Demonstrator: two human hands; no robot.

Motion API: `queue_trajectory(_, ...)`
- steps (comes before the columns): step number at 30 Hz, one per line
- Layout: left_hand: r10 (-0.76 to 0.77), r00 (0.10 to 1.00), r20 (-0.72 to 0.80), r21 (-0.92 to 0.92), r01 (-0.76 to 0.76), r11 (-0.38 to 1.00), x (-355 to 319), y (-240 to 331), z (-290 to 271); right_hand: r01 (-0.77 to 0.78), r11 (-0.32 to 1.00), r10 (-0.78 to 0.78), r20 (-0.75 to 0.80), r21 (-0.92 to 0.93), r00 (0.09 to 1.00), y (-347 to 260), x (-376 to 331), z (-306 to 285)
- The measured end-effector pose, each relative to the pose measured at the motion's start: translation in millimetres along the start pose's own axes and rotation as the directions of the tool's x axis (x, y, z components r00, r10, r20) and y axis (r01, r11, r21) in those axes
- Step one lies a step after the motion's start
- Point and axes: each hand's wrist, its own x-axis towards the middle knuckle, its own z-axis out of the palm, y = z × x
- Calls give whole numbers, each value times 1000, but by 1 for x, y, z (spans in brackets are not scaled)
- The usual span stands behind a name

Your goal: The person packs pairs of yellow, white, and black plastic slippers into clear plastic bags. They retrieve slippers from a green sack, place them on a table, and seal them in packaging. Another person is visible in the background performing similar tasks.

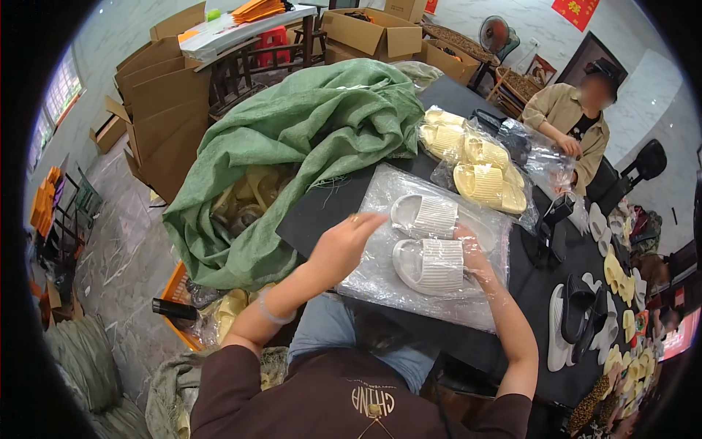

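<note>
A pair of white ribbed slippers [428, 241] lies on the black table [329, 208], inside a clear plastic bag [395, 289]. My left hand [344, 245] presses flat on the bag's left side, fingers reaching toward the upper slipper. Through the plastic my right hand [475, 252] grips the right end of the lower slipper.
A big green woven sack [292, 139] full of slippers stands left of the table. Bagged yellow slippers [475, 168] lie further back. Loose slippers [585, 322] crowd the table's right end. Another person [574, 121] works at the far side. Cardboard boxes [157, 95] stack behind.
</note>
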Motion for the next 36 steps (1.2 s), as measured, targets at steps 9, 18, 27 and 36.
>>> queue_trajectory(9, -170, 972, 165, 286, 117, 951, 0, -45, 102, -130, 977, 148, 99, -169, 984, -17, -41, -104)
queue_trajectory(18, -252, 915, 316, 259, 172, 950, 10, -30, 83, -416, 903, 402, -545, 105, 736, -15, -106, -253)
queue_trajectory(27, -229, 944, 239, 356, 134, 925, 6, -27, 52, 21, 993, 25, -380, 117, 925, -118, 20, -179)
queue_trajectory(36, -136, 982, 128, -328, 171, 929, -71, -84, 126, -384, 895, 400, -30, 227, 916, -184, 76, 38)
